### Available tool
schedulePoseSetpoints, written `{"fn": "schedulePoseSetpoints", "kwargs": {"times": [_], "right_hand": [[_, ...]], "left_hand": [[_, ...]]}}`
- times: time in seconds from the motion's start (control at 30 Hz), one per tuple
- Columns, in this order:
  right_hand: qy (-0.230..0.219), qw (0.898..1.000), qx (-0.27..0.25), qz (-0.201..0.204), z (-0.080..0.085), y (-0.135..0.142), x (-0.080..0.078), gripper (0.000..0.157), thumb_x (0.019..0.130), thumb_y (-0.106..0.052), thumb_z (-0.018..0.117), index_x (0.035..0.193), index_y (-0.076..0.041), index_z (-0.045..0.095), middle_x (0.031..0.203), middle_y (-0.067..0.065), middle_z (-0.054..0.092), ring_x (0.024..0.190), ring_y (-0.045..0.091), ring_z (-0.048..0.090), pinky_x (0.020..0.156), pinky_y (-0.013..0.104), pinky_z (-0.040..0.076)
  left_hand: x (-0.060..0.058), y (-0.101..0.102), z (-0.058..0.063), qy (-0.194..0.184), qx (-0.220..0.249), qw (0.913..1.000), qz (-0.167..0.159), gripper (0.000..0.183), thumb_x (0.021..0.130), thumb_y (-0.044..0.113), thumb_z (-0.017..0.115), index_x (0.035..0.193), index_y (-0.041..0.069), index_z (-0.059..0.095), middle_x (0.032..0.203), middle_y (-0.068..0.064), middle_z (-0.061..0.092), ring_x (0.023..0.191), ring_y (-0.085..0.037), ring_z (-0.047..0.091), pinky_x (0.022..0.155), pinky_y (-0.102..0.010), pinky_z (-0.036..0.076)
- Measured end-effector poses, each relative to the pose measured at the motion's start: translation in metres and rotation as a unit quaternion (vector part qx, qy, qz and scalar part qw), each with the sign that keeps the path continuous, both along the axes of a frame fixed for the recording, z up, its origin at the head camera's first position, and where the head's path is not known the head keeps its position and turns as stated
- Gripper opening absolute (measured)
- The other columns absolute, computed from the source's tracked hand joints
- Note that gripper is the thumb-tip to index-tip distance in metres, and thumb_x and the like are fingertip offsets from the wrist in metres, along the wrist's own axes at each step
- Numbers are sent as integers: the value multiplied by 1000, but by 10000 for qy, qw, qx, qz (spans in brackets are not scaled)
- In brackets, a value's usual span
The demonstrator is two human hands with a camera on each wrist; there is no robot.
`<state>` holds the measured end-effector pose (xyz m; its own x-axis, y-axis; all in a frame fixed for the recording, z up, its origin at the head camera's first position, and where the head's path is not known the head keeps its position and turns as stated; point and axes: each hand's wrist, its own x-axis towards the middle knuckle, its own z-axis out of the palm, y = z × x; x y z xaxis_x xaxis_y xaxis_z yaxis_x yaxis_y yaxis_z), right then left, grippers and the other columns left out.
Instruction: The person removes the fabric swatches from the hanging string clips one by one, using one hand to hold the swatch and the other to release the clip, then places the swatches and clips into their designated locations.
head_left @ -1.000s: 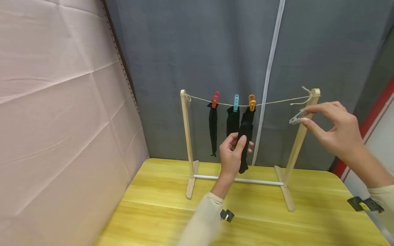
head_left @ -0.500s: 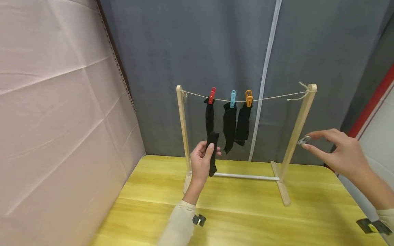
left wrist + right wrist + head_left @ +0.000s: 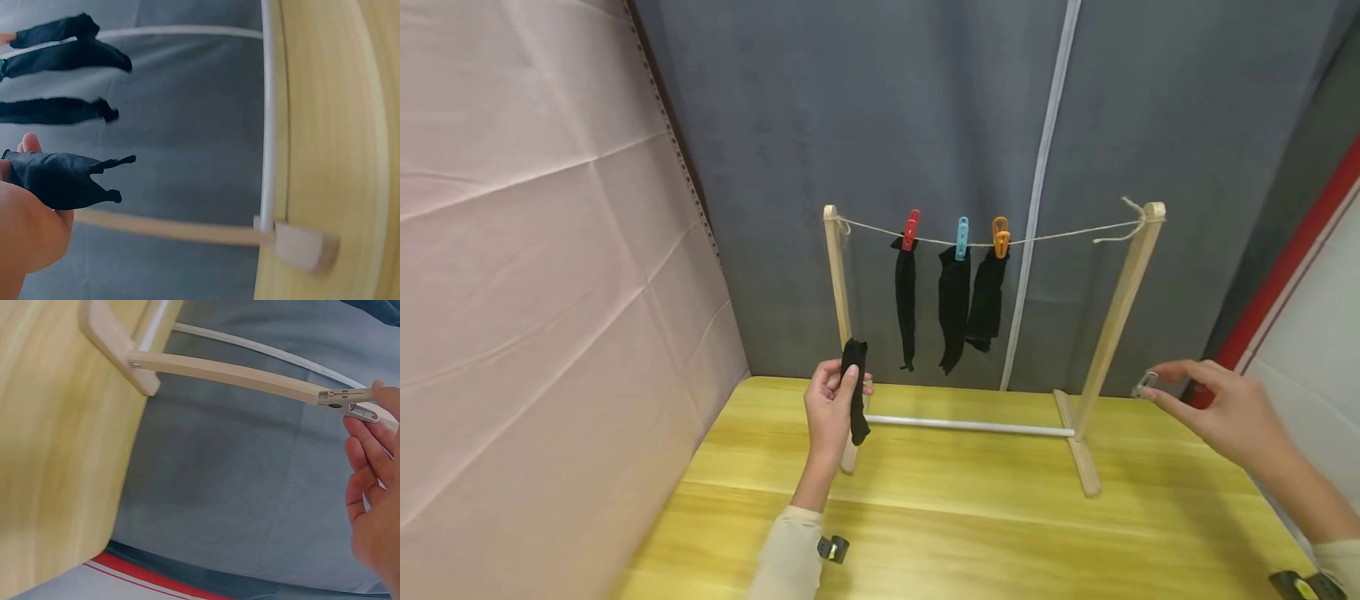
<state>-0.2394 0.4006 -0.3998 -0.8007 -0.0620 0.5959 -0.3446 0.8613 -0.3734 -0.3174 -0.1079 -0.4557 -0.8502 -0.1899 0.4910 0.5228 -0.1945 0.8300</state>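
Note:
My left hand [image 3: 830, 406] pinches a narrow black sock-like cloth [image 3: 855, 392] upright between thumb and fingers, in front of the rack's left post. Its lower end splits into two thin tips in the left wrist view, while my palm hides its other end. My right hand [image 3: 1225, 408] pinches a grey clothespin [image 3: 347, 403] by its handles, out to the right of the rack. Three similar black cloths hang from the string [image 3: 1067, 234]: one under a red clothespin [image 3: 911, 231], one under a blue clothespin [image 3: 962, 239], one under an orange clothespin [image 3: 1001, 238].
The wooden drying rack has a left post [image 3: 835, 275], a right post [image 3: 1120, 321] and a white crossbar [image 3: 962, 425]. It stands on a yellow wood-grain table [image 3: 970, 517]. Behind hangs a grey curtain [image 3: 865, 108], with a pale fabric wall [image 3: 550, 333] at left.
My left hand has carried its black cloth leftward, from in front of the orange clothespin to the left post. My right hand has lowered with the grey clothespin.

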Motion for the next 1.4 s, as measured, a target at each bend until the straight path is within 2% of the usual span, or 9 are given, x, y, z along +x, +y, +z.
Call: {"fn": "schedulePoseSetpoints", "kwargs": {"times": [0.1, 0.3, 0.57, 0.7, 0.83, 0.9, 1.1, 1.17, 1.4], "right_hand": [[-384, 9992, -115, 1, -10, 1, 4, 26, 87, -28, 89, 110, -23, 78, 96, -18, 72, 79, -17, 49, 60, 13, 41], [-738, 9971, 146, -68, -32, 4, 4, 21, 90, -35, 85, 107, -25, 78, 99, 1, 78, 87, -27, 44, 63, 15, 44], [-998, 9944, 335, 65, -65, -3, -5, 22, 92, -34, 84, 106, -18, 79, 90, -4, 77, 77, -7, 60, 64, 22, 48], [-1236, 9914, 431, 57, -76, -5, -7, 24, 92, -36, 83, 106, -17, 79, 88, -8, 76, 76, -10, 58, 64, 23, 49], [-1554, 9861, 585, 110, -86, -3, -9, 21, 94, -35, 81, 103, -17, 78, 86, -8, 75, 74, -9, 58, 63, 25, 49], [-1826, 9805, 713, 130, -91, -2, -10, 19, 96, -34, 79, 102, -17, 77, 85, -9, 74, 73, -6, 59, 62, 25, 48], [-2697, 9570, 1064, 130, -103, -1, -10, 23, 100, -39, 73, 99, -16, 75, 84, -9, 72, 70, 4, 61, 60, 28, 48], [-2928, 9494, 1131, 104, -106, -2, -8, 25, 100, -42, 72, 96, -17, 73, 80, -8, 69, 67, 6, 56, 59, 29, 44], [-3396, 9327, 1208, -66, -115, -1, 1, 28, 96, -45, 76, 89, -19, 68, 79, -8, 65, 70, 13, 52, 59, 33, 42]], "left_hand": [[0, -15, -7, -137, -119, 9998, 67, 30, 104, 18, 69, 117, -7, 60, 92, -9, 80, 67, -17, 76, 71, -32, 66], [2, -49, -17, -672, -578, 9950, 467, 27, 105, 19, 68, 120, -2, 62, 98, -20, 79, 67, -21, 76, 59, -37, 65], [7, -96, -29, -1687, -1669, 9667, 963, 29, 105, 27, 68, 125, 6, 65, 117, -27, 77, 76, -21, 80, 66, -45, 66], [8, -110, -38, -2095, -2297, 9461, 903, 29, 106, 27, 66, 126, 6, 65, 116, -26, 77, 79, -22, 80, 67, -49, 66], [8, -118, -49, -2358, -2884, 9240, 859, 27, 106, 22, 66, 124, 1, 65, 110, -27, 75, 81, -34, 80, 61, -41, 65], [8, -120, -53, -2446, -3384, 9033, 981, 26, 105, 21, 67, 120, 0, 67, 109, -25, 75, 84, -37, 79, 61, -36, 63], [5, -124, -61, -2597, -4853, 8267, 1165, 20, 102, 19, 71, 110, 1, 71, 107, -18, 76, 89, -28, 72, 73, -39, 59], [5, -124, -62, -2634, -5050, 8140, 1140, 17, 101, 18, 71, 106, 2, 71, 101, -15, 76, 83, -25, 69, 70, -37, 57], [8, -125, -71, -2660, -5429, 7888, 1109, 10, 98, 14, 72, 96, 5, 69, 81, -6, 67, 69, -19, 56, 60, -30, 44]]}}
